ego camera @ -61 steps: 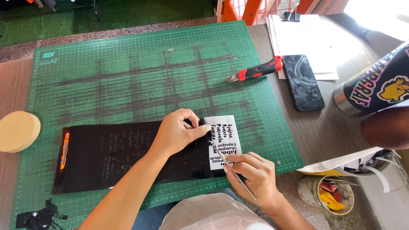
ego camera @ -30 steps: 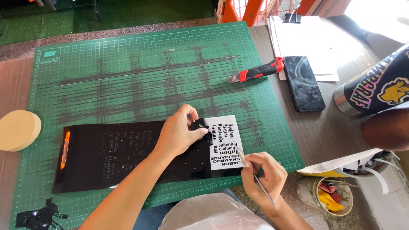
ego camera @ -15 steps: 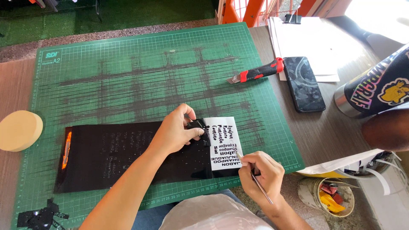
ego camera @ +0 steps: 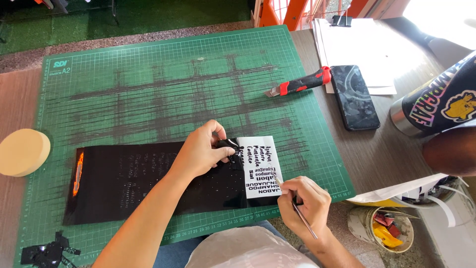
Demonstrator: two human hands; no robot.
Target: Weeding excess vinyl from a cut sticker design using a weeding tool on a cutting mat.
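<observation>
Head view: a green cutting mat point(ego camera: 163, 89), scored with dark streaks, covers most of the wooden table point(ego camera: 382, 149). Across its near half lies a long black vinyl sheet point(ego camera: 129, 181), flat, with its right end stripped down to a white backing patch point(ego camera: 259, 166) where black lettering remains. The left hand point(ego camera: 201, 151) rests on the sheet just left of that patch, fingers curled and pinched together on a crumpled bit of peeled black vinyl point(ego camera: 229, 146) at the patch's upper left corner. The right hand point(ego camera: 302, 201) sits at the sheet's lower right edge, just beside the patch, fingers clamped on a thin weeding tool point(ego camera: 292, 203) whose tip touches the patch's right side, among the letters. Beyond the mat's right edge lie a red and black utility knife point(ego camera: 301, 82), a dark phone point(ego camera: 354, 97) and white papers point(ego camera: 367, 49). A round cream sponge point(ego camera: 22, 151) sits off the mat's left side.
</observation>
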